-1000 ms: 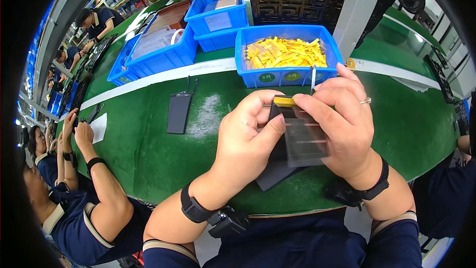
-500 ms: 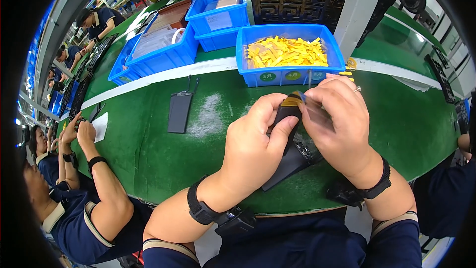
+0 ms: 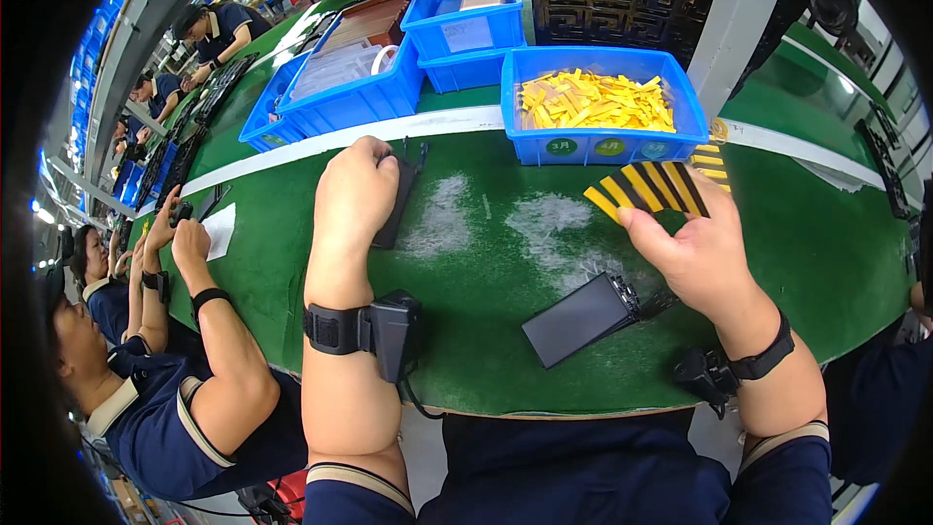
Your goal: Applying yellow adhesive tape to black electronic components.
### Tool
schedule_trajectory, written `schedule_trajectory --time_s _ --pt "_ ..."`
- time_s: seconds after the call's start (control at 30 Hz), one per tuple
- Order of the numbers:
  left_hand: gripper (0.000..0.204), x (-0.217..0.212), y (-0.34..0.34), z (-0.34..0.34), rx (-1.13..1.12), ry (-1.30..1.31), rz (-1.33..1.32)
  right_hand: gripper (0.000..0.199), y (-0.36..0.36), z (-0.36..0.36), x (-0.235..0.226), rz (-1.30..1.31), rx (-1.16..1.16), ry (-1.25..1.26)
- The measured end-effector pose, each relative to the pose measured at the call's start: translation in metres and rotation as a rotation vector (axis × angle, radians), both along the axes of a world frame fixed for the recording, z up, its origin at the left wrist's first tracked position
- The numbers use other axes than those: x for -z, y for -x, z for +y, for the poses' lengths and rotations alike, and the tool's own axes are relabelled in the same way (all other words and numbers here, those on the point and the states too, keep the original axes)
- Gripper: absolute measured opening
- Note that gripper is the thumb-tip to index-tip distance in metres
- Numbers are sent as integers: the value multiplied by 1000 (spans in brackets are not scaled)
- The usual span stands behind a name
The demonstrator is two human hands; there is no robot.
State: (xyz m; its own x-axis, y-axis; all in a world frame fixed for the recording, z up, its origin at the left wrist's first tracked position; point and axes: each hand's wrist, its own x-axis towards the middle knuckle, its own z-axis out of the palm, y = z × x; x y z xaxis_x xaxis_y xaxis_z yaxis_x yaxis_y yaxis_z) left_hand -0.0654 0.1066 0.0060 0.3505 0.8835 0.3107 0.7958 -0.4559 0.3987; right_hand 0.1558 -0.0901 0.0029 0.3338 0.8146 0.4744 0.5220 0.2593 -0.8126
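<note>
The right hand [image 3: 702,258] is nearly closed, thumb against fingers, pinching a curved striped strip [image 3: 649,185] of yellow and black bands that fans out past the fingertips, above the table. The left hand [image 3: 358,190] is turned inward with fingers curled at the edge of a dark slab [image 3: 392,219] lying farther left; its fingertips are hidden, so I can't tell how firmly it grips. Between the two, nearer the body, lie flat dark pieces [image 3: 583,319], overlapping, with small fittings at their right end. The green table [image 3: 486,350] carries whitish powdery patches [image 3: 549,224]. Beyond the hands stands a blue bin [image 3: 533,148] heaped with yellow pieces [image 3: 598,102], and more blue containers [image 3: 355,102] are grouped to its left. A grey post [image 3: 743,24] rises behind, and a co-worker [image 3: 175,418] sits at the left
</note>
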Motion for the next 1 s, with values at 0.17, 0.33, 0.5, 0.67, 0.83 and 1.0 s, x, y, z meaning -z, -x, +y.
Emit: schedule_trajectory --time_s 0.17,0.33,0.5,0.67,0.83,1.0 --pt "27 -20 -45 -67 595 123 -379 22 2 1 2 149 -95 89" --pt "26 -7 -65 -93 790 162 -481 23 -3 1 0 -16 -148 159" --pt "21 -12 -62 -92 760 835 -751 13 -3 4 0 8 -153 -68" --pt "17 16 -58 -63 520 563 -403 15 -3 3 -10 505 -29 -32" --pt "27 10 -63 -87 520 -228 18 15 -1 3 -5 494 8 12" --pt "35 4 -67 -131 830 200 84 14 -1 0 -9 120 -18 33"
